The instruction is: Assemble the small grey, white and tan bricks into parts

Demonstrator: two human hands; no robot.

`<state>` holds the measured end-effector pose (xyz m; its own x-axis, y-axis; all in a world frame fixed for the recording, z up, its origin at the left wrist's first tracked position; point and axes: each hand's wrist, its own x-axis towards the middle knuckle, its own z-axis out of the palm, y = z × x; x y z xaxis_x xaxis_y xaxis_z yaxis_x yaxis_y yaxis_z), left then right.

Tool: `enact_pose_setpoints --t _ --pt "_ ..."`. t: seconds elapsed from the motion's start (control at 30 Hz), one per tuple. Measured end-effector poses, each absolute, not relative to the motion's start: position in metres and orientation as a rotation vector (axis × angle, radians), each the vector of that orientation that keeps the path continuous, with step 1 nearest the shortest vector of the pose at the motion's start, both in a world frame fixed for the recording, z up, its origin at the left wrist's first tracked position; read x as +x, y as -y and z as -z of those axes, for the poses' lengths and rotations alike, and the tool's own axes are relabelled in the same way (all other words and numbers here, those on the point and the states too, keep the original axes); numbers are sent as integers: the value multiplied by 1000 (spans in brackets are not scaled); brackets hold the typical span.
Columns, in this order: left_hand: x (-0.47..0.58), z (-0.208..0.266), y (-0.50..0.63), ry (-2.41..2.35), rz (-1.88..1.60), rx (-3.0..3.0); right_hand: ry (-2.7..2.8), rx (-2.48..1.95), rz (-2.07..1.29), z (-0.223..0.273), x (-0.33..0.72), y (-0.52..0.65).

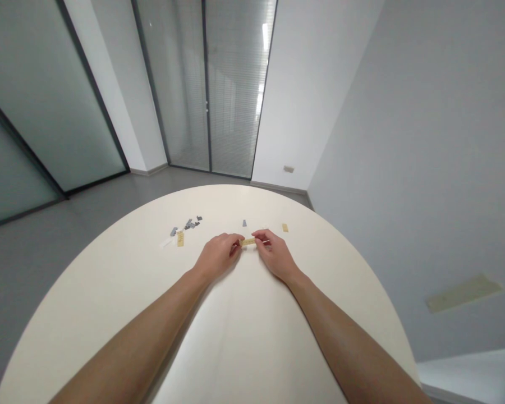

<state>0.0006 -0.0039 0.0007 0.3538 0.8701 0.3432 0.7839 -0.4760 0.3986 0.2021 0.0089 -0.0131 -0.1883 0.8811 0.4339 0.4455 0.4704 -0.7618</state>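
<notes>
Between my two hands is a small yellowish-tan toy building-brick piece (248, 242), long and narrow, with a bumpy upper edge. The fingertips of my left hand (219, 253) pinch its left end. My right hand (276, 255) has its thumb and fingers closed around the right end. Both hands are low over the table, and the fingers hide the ends of the piece. Just beyond it lies a small grey piece (244, 223). A flat tan piece (285, 228) rests past my right hand.
The round white table (235, 197) bears a loose group of small grey pieces (189, 224) at the back left. A tan piece (180, 239) and a white piece (166, 242) lie beside them. Behind the table are walls and glass panels (235, 84).
</notes>
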Motion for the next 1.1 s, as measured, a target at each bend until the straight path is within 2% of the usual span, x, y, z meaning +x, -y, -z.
enact_pose_setpoints --t 0.73,1.1 --pt "0 -4 5 -1604 -796 2423 1845 -1124 -609 11 200 -8" --pt "-1 0 3 -1607 -818 2474 2026 -1239 -438 5 200 -2"
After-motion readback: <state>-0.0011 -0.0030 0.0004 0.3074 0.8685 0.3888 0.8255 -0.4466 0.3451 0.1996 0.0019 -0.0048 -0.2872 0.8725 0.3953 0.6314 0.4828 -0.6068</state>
